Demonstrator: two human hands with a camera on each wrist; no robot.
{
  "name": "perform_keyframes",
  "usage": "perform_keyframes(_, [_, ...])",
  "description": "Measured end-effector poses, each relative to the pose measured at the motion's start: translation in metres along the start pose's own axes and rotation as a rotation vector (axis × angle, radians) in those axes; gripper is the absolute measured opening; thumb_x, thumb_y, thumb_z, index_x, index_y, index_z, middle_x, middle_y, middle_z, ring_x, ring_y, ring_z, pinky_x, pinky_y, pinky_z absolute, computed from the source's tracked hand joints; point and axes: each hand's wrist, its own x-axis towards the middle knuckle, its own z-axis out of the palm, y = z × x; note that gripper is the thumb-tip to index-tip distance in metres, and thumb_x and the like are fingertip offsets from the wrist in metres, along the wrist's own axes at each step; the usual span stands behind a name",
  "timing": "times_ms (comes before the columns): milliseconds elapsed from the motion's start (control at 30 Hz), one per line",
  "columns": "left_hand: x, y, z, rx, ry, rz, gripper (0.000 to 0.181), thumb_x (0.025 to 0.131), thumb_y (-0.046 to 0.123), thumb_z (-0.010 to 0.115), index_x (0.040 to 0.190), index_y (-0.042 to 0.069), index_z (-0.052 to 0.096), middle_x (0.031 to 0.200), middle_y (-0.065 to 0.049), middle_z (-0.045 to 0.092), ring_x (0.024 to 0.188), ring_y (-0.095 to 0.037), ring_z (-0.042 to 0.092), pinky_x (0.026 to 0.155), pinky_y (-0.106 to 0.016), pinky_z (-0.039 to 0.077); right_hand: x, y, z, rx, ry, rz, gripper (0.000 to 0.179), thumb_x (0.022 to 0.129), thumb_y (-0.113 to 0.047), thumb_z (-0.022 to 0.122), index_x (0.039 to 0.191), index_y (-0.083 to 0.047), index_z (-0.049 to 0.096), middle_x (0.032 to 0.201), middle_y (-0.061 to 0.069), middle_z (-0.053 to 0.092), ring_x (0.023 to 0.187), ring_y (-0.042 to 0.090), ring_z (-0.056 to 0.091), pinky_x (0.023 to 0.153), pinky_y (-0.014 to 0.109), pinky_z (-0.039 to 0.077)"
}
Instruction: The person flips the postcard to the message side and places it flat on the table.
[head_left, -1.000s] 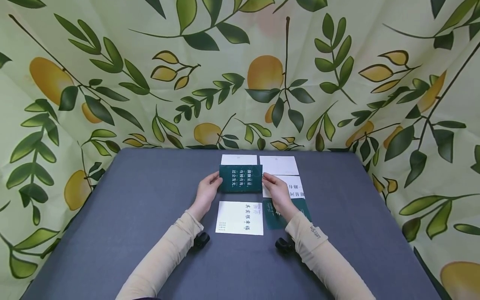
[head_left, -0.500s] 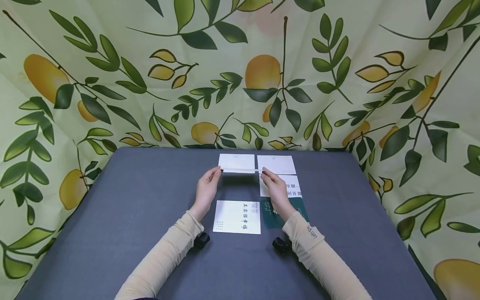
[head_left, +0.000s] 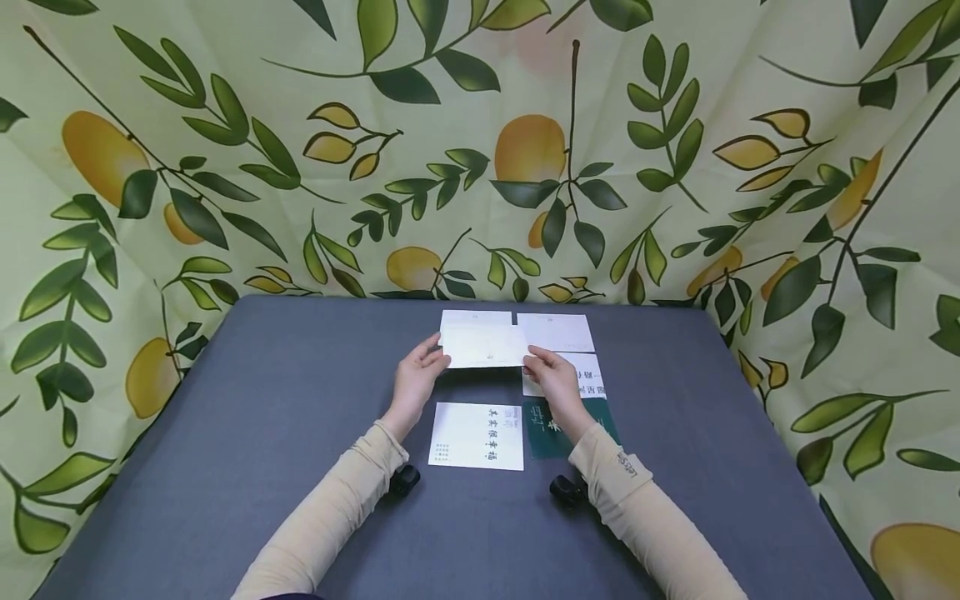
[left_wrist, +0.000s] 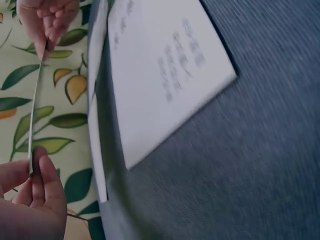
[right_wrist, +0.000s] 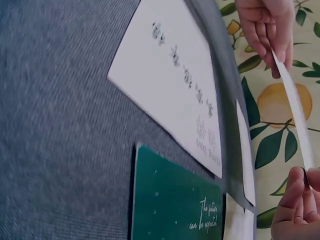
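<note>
Both hands hold one card above the table, its blank white face toward the head camera. At its left end, my left hand pinches it between thumb and fingers. My right hand pinches the opposite end. Seen edge-on, the held card bows slightly in the left wrist view. Below it on the table lies a white card with dark writing. A green card lies to the right, partly behind my right wrist, and a white lettered card lies beyond it.
At the back of the table lie two blank-looking white cards, a left one and a right one; the held card overlaps the left one in the head view. Black wrist devices sit under both forearms. A leaf-patterned cloth hangs behind.
The held card has turned over between my hands: its green lettered face showed first, then its thin edge, and now the white side shows. The cards on the table stay put.
</note>
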Motion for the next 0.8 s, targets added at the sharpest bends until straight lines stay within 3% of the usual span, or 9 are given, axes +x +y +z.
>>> perform_keyframes(200, [0.005,-0.008,-0.006,0.082,0.033,0.019,0.044,0.086,0.009,0.064,0.13,0.008,0.055,0.103,-0.016,0.07,0.077,-0.012,0.068,0.078,-0.035,0.056,0.003,0.003,-0.002,-0.138,-0.038,-0.097,0.044,0.09,-0.02,0.06,0.133,-0.021,0.052,0.081,0.008,0.064,0.077,0.028,0.065,0.071,0.031,0.053])
perform_keyframes(333, [0.007,-0.009,-0.008,0.19,0.038,0.055,0.042,0.085,0.011,0.065,0.126,0.007,0.059,0.091,-0.014,0.073,0.068,-0.015,0.067,0.068,-0.029,0.055,0.004,0.005,0.0,-0.233,-0.041,-0.134,0.049,0.089,-0.024,0.062,0.135,-0.02,0.05,0.075,0.006,0.064,0.072,0.024,0.064,0.067,0.028,0.052])
perform_keyframes(533, [0.01,-0.011,-0.011,0.478,0.005,0.153,0.048,0.085,0.013,0.065,0.131,0.003,0.053,0.078,-0.01,0.072,0.065,-0.019,0.064,0.058,-0.02,0.04,0.007,0.009,0.006,-0.37,-0.025,-0.196,0.048,0.088,-0.024,0.062,0.133,-0.013,0.052,0.075,0.009,0.066,0.065,0.017,0.06,0.056,0.021,0.044])
perform_keyframes(800, [0.014,-0.017,-0.016,0.622,-0.097,0.152,0.045,0.084,0.008,0.065,0.127,-0.004,0.055,0.071,-0.012,0.066,0.052,-0.011,0.052,0.051,-0.02,0.039,0.012,0.018,0.012,-0.46,-0.099,-0.156,0.049,0.089,-0.019,0.06,0.135,-0.005,0.049,0.062,0.004,0.059,0.057,0.012,0.054,0.05,0.022,0.038])
